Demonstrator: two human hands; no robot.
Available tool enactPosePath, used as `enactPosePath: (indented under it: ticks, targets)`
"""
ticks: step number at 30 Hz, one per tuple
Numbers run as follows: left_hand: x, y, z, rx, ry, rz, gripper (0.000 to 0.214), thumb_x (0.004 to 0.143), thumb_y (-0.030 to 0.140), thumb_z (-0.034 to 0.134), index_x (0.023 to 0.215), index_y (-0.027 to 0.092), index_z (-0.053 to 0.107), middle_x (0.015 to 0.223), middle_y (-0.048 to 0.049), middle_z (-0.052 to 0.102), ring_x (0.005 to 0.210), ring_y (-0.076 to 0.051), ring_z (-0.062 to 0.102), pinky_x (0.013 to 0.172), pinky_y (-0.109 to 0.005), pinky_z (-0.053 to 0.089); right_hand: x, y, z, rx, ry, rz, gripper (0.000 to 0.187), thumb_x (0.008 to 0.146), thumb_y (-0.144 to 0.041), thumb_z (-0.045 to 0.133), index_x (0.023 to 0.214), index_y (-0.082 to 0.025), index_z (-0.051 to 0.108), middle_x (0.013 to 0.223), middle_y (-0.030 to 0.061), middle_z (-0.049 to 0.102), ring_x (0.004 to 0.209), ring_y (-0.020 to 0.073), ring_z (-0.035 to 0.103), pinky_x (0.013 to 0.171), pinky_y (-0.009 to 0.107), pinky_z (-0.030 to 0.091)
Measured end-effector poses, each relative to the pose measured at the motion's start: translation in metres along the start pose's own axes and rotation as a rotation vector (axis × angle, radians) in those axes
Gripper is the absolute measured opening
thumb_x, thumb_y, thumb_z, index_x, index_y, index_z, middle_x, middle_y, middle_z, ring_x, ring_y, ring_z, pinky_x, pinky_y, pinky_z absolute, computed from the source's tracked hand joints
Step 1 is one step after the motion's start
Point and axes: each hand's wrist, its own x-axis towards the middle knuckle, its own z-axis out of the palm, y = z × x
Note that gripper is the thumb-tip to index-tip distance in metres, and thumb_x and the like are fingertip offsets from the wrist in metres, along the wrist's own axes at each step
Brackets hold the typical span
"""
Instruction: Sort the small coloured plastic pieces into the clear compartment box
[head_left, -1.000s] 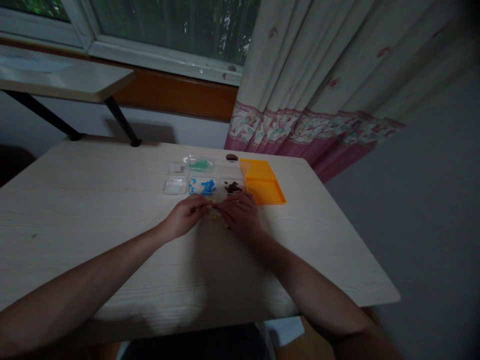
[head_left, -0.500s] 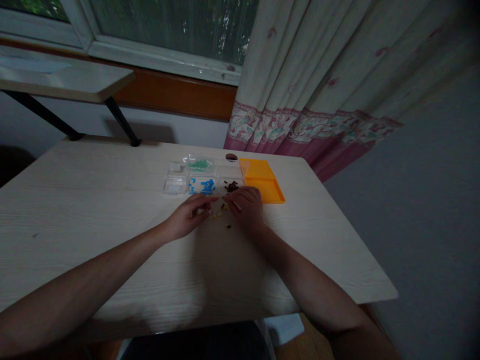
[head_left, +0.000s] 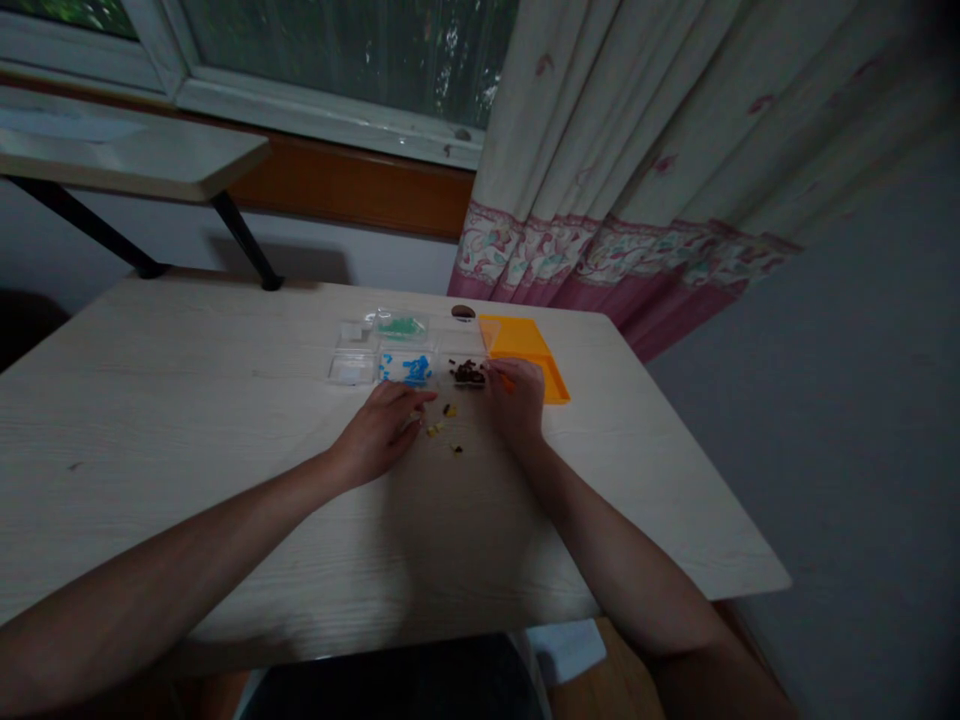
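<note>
My left hand point(head_left: 379, 430) rests on the table just in front of a clear compartment box point(head_left: 352, 368). Its index finger stretches to the right, with the thumb apart below it. My right hand point(head_left: 519, 400) is at the box's right front corner, over the left side of an orange tray point(head_left: 555, 385). Its thumb and fingertips come together in a pinch beside the dark brown pieces point(head_left: 469, 372); whatever lies between them is too small to make out. Between the hands lie several small yellow pieces point(head_left: 435, 430), some with dark parts.
Blue pieces point(head_left: 416, 370) and green pieces point(head_left: 401, 327) fill other compartments. A dark round object point(head_left: 463, 313) stands behind the box. At the back left, a raised shelf point(head_left: 150, 165) stands on black legs. A curtain point(head_left: 570, 200) hangs behind the table's right side.
My right hand has moved right and slightly away from me, from the yellow pieces to the brown compartment's side. My left hand has barely shifted.
</note>
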Motion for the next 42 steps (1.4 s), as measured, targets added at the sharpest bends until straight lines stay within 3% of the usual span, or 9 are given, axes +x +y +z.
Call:
enactPosePath:
  ticks: [12,19,26,33,39,42]
  targets:
    - [0.0,0.0,0.002,0.104,-0.034,0.028,0.044,0.09,0.021,0.052,0.133,0.017,0.052,0.115,-0.0128,0.059,0.111,-0.026,0.052,0.099,-0.045,0.043,0.001,-0.005,0.0,-0.032,-0.032,-0.001,0.032,0.095,-0.039,0.049,0.093,-0.021,0.076,0.096,0.0063,0.074,0.093,0.0217,0.062,0.092,0.039,0.043]
    - [0.001,0.005,0.013,0.312,-0.139,0.092,0.047,0.095,0.037,0.048,0.14,0.024,0.049,0.148,-0.0107,0.04,0.14,-0.031,0.031,0.117,-0.051,0.023,0.0,-0.01,0.0,-0.038,-0.032,0.016,0.031,0.094,-0.039,0.051,0.091,-0.022,0.076,0.096,0.0061,0.073,0.093,0.0229,0.06,0.09,0.04,0.042]
    - [0.0,0.006,0.017,0.377,-0.169,0.061,0.047,0.095,0.047,0.048,0.137,0.028,0.052,0.152,-0.0085,0.037,0.143,-0.032,0.026,0.119,-0.055,0.014,-0.001,-0.009,0.002,-0.029,-0.029,-0.001,0.029,0.094,-0.039,0.051,0.091,-0.023,0.075,0.096,0.0052,0.072,0.096,0.0233,0.059,0.091,0.041,0.041]
    - [-0.001,0.01,0.014,0.367,-0.113,0.046,0.042,0.094,0.04,0.05,0.133,0.025,0.057,0.15,-0.0098,0.039,0.142,-0.032,0.027,0.119,-0.056,0.017,0.0,-0.011,0.001,-0.008,-0.024,-0.015,0.029,0.094,-0.039,0.052,0.091,-0.023,0.075,0.095,0.0053,0.073,0.095,0.023,0.06,0.091,0.041,0.042]
    - [-0.001,0.011,0.007,0.335,-0.04,-0.022,0.028,0.091,0.029,0.053,0.113,0.023,0.068,0.142,-0.0104,0.047,0.136,-0.032,0.035,0.113,-0.055,0.03,0.0,-0.01,0.0,-0.016,-0.026,-0.021,0.029,0.093,-0.041,0.053,0.089,-0.023,0.075,0.094,0.0057,0.073,0.094,0.0229,0.061,0.09,0.041,0.043]
    - [-0.001,0.01,0.008,0.34,-0.039,-0.037,0.028,0.09,0.028,0.054,0.114,0.02,0.067,0.14,-0.0124,0.048,0.133,-0.031,0.038,0.112,-0.052,0.033,0.0,-0.009,0.001,-0.012,-0.031,-0.024,0.03,0.093,-0.042,0.053,0.088,-0.022,0.075,0.094,0.006,0.072,0.094,0.0231,0.061,0.091,0.041,0.043]
